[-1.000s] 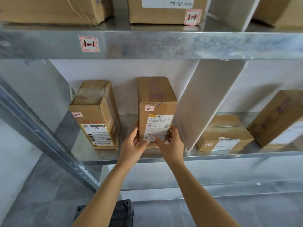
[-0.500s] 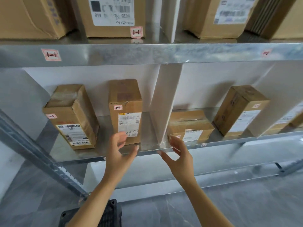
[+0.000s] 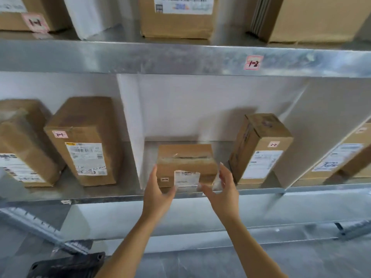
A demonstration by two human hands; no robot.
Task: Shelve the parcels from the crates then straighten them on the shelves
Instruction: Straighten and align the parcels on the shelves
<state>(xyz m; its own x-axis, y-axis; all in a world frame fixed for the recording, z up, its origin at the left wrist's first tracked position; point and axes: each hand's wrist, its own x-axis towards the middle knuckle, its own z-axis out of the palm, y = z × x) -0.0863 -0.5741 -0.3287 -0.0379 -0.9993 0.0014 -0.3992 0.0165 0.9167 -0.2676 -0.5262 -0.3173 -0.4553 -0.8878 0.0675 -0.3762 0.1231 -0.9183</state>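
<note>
Motion smeared my right hand (image 3: 222,194), its fingers (image 3: 224,173) blurring over the right corner of the low parcel (image 3: 186,157), so I could not tell whether they touched it; its label (image 3: 186,178) was unreadable. The top edge cut off the upper-shelf parcels (image 3: 176,23), and the black crate (image 3: 66,266) ran off the bottom.

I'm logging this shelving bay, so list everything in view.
Low brown cardboard parcel: one, brown, middle bay, front edge.
Tall brown cardboard parcel: one, brown, middle bay, right, askew.
Other brown cardboard parcels: at least six; upper shelf, left and right bays.
White divider panels: three, white, upright between bays.
Grey metal shelves: two bearing parcels, grey.
Black plastic crate: one, black, floor, bottom left.
Left hand: beside low parcel's left end.
Right hand: beside its right end.
</note>
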